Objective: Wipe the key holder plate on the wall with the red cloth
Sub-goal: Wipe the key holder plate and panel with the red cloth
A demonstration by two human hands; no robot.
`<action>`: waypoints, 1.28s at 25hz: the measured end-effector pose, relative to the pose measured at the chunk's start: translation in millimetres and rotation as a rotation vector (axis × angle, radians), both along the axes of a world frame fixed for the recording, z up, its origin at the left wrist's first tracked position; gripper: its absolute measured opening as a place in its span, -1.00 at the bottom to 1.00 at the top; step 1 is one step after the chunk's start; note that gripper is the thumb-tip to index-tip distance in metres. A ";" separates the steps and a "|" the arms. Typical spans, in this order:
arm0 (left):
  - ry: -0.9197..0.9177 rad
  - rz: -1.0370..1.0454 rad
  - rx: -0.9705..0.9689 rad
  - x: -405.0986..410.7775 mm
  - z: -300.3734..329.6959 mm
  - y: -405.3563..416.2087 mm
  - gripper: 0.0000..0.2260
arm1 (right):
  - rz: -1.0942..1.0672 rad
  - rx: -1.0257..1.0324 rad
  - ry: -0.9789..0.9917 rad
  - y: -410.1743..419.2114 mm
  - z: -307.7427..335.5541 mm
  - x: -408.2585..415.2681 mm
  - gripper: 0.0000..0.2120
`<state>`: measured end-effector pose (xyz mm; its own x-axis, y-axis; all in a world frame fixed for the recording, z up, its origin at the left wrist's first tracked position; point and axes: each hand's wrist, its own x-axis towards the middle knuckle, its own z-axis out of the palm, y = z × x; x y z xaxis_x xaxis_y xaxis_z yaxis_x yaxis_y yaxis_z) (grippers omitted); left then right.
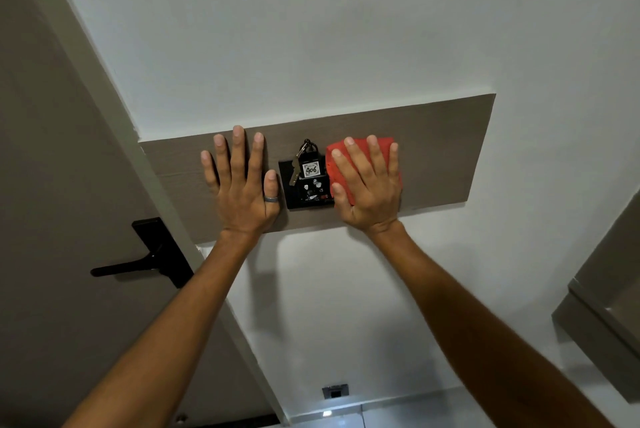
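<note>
A black key holder plate [290, 187] is fixed on a long brown wood-grain panel [440, 153] on the white wall. A key with a black tag marked 406 [310, 169] hangs in it. My right hand [369, 185] lies flat on the folded red cloth [384, 145], pressing it against the panel at the plate's right edge. My left hand [240, 181] rests flat on the panel just left of the plate, fingers spread, a ring on the thumb, holding nothing.
A brown door with a black lever handle [138, 263] stands at the left, its pale frame beside the panel. A grey-brown cabinet [609, 292] juts out at the right. A small wall socket [335, 391] sits low on the wall.
</note>
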<state>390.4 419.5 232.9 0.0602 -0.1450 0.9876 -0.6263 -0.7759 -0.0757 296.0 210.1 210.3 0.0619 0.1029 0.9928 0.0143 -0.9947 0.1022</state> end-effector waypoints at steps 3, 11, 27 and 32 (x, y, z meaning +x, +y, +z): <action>-0.007 0.004 -0.004 0.9 0.6 0.2 -0.47 | -0.008 0.329 -0.067 20.9 1.2 5.4 -0.47; -0.019 0.016 -0.020 1.0 0.2 -0.4 -0.47 | -0.015 0.219 -0.082 8.9 -1.6 3.7 -0.54; -0.053 0.040 -0.004 3.0 -2.1 0.8 -0.47 | -0.008 0.406 -0.097 30.0 0.7 2.2 -0.54; -0.060 0.040 0.018 4.2 -1.9 1.8 -0.47 | 0.076 0.091 -0.019 10.5 -0.7 -3.5 -0.58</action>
<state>394.6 421.3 231.1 0.0075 -0.1613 0.9869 -0.5887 -0.7984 -0.1260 292.5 220.6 209.5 0.0384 0.0159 0.9991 0.0892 -0.9959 0.0124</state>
